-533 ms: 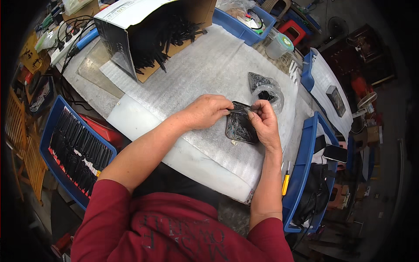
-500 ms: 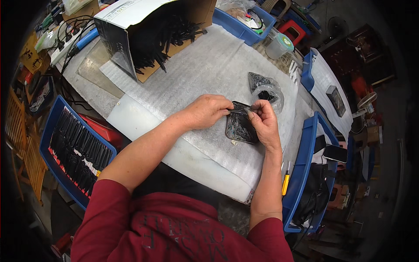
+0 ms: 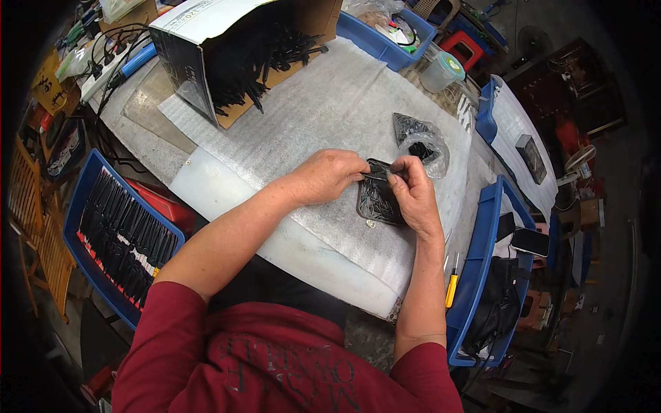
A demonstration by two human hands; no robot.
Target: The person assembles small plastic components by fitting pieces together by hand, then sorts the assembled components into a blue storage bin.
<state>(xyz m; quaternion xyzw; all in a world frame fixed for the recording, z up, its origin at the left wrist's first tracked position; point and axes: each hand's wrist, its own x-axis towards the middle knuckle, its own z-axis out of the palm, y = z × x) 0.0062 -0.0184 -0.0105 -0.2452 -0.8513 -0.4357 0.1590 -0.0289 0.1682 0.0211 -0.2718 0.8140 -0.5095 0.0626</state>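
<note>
My left hand [image 3: 332,175] and my right hand [image 3: 415,193] pinch the two ends of a small, thin black piece [image 3: 376,176]. Its exact kind is too small to make out. Right below it lies a black tray [image 3: 395,216] full of loose, thin silvery metal pieces, perhaps pins or screws [image 3: 372,201]. The fingers of both hands are closed, and my right hand covers part of the tray's right side. Just beyond my right hand sits an opened clear plastic bag [image 3: 435,153] with small dark parts in it.
An open carton [image 3: 180,76] of long black parts stands at the back left. Blue bins flank me: one with black pieces at left [image 3: 73,219], another with a phone at right [image 3: 475,289]. A yellow-handled screwdriver [image 3: 451,290] lies by my right forearm. A lidded clear tub [image 3: 435,77] stands behind.
My right hand has shifted very slightly, its fingers closing a little nearer to my left hand at the black piece. Everything else looks the same.
</note>
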